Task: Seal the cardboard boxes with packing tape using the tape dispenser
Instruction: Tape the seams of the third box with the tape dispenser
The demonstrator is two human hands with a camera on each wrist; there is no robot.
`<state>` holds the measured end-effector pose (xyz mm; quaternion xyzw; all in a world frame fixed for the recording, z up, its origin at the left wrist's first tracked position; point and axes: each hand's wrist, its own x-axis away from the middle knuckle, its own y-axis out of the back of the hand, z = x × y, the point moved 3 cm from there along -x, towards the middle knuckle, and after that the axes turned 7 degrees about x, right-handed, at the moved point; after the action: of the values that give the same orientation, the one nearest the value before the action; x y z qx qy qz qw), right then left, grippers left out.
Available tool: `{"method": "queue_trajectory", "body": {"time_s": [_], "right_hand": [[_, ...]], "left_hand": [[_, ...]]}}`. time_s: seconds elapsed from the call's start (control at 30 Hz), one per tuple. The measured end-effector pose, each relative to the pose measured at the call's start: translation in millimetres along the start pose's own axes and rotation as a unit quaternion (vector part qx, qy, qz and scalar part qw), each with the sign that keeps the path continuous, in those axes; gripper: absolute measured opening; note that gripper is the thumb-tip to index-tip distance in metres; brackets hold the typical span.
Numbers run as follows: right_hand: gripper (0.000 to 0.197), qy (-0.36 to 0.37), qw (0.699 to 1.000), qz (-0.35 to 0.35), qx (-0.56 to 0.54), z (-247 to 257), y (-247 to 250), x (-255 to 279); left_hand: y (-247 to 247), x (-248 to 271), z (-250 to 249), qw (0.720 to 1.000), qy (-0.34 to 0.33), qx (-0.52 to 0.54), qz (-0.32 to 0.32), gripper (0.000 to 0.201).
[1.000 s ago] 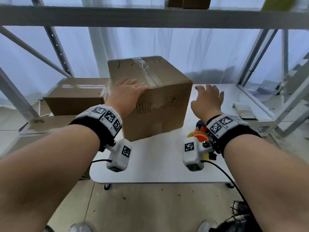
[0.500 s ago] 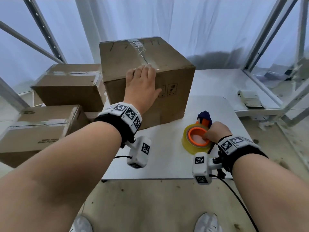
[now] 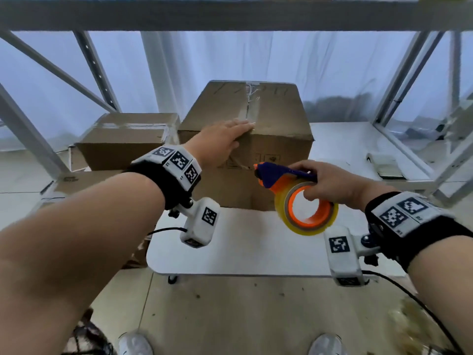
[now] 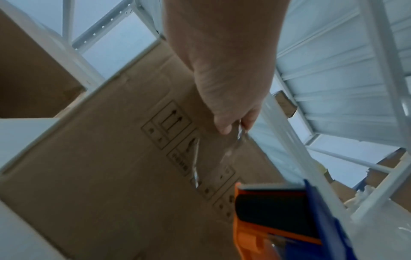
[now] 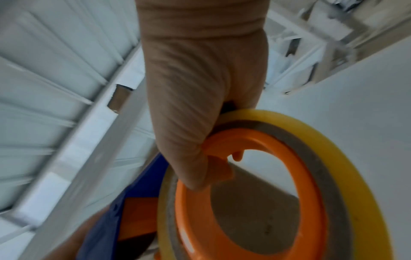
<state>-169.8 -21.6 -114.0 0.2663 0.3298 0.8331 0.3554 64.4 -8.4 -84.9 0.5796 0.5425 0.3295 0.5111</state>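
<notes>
A brown cardboard box (image 3: 279, 116) stands on the white table (image 3: 243, 252), with a strip of clear tape along its top seam and down its front. My left hand (image 3: 230, 134) lies flat on the box's front top edge, fingers straight. In the left wrist view the palm (image 4: 224, 84) presses the box face (image 4: 106, 176) beside the tape strip. My right hand (image 3: 314, 183) grips the blue and orange tape dispenser (image 3: 279, 175) with its yellow tape roll (image 3: 307, 216), held in the air just in front of the box. In the right wrist view fingers (image 5: 189, 158) curl round the orange hub (image 5: 251, 219).
Two more cardboard boxes sit at the left, one higher (image 3: 128, 139) and one lower (image 3: 82, 183). Grey metal rack posts (image 3: 33, 139) frame both sides and a beam crosses overhead. A small booklet (image 3: 386, 166) lies on the low shelf at the right.
My right hand took hold of the tape dispenser on the table and lifted it up toward the box front. My left hand stayed on the box's top edge.
</notes>
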Motion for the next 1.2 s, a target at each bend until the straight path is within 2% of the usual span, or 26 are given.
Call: {"method": "queue_trajectory", "body": {"time_s": [0.03,0.1,0.2,0.23,0.3,0.4,0.47,0.5,0.53,0.57,0.6,0.63,0.67,0.7,0.8,0.87,1.0,1.2], "right_hand": [[0.053,0.018,1.0,-0.009,0.002,11.8,4.2,2.5],[0.051,0.056,0.998,-0.031,0.007,38.3,12.8,4.8],[0.051,0.103,0.992,-0.067,0.025,75.7,26.7,-2.5],[0.05,0.118,0.988,-0.086,0.041,89.4,31.8,-8.1],[0.051,0.144,0.977,-0.131,0.083,108.0,41.0,-20.4],[0.058,0.174,0.955,-0.198,0.135,129.6,50.5,-39.7],[0.062,0.187,0.937,-0.242,0.17,136.9,50.1,-47.5],[0.064,0.197,0.928,-0.258,0.183,138.6,48.0,-48.6],[0.067,0.206,0.921,-0.268,0.193,139.8,46.5,-49.2],[0.069,0.209,0.918,-0.271,0.2,140.3,44.7,-50.9],[0.07,0.208,0.917,-0.273,0.205,139.9,43.6,-51.7],[0.07,0.203,0.915,-0.278,0.208,139.9,44.9,-52.0],[0.07,0.201,0.915,-0.281,0.21,139.0,44.4,-52.5],[0.07,0.201,0.914,-0.283,0.213,138.9,45.1,-52.6],[0.071,0.202,0.911,-0.28,0.225,138.1,43.7,-50.7],[0.072,0.203,0.912,-0.275,0.228,139.0,42.7,-48.0],[0.072,0.208,0.913,-0.266,0.229,138.0,40.6,-41.1],[0.073,0.196,0.914,-0.255,0.248,135.1,40.9,-35.1]], "left_hand": [[5.4,0.3,-0.2,1.0,0.0,0.017,0.022,0.05],[20.3,2.1,5.2,0.999,0.024,0.007,0.02,0.045],[37.0,8.3,35.5,0.988,0.149,-0.037,0.003,0.048],[41.7,12.5,45.3,0.986,0.166,-0.03,0.007,0.047],[39.1,20.8,51.6,0.989,0.149,0.003,0.021,0.041],[35.0,33.3,48.2,0.99,0.132,0.035,0.018,0.044],[43.6,38.8,43.1,0.987,0.123,0.107,-0.018,0.037],[53.0,40.5,40.2,0.972,0.138,0.178,-0.068,0.031],[64.7,41.5,41.6,0.938,0.167,0.272,-0.132,0.027],[74.3,44.2,44.8,0.886,0.2,0.373,-0.191,0.027],[80.1,47.7,46.7,0.823,0.228,0.47,-0.223,0.029],[83.1,49.4,46.2,0.765,0.246,0.551,-0.226,0.029],[82.0,53.2,44.0,0.721,0.265,0.608,-0.203,0.03],[79.1,55.9,42.0,0.703,0.281,0.633,-0.163,0.036],[68.1,57.1,42.4,0.711,0.286,0.638,-0.077,0.06],[66.6,55.2,41.1,0.712,0.272,0.643,-0.074,0.051],[67.1,56.7,36.5,0.719,0.251,0.639,-0.11,0.017],[82.2,64.9,32.8,0.77,0.201,0.596,-0.106,0.013]]}}
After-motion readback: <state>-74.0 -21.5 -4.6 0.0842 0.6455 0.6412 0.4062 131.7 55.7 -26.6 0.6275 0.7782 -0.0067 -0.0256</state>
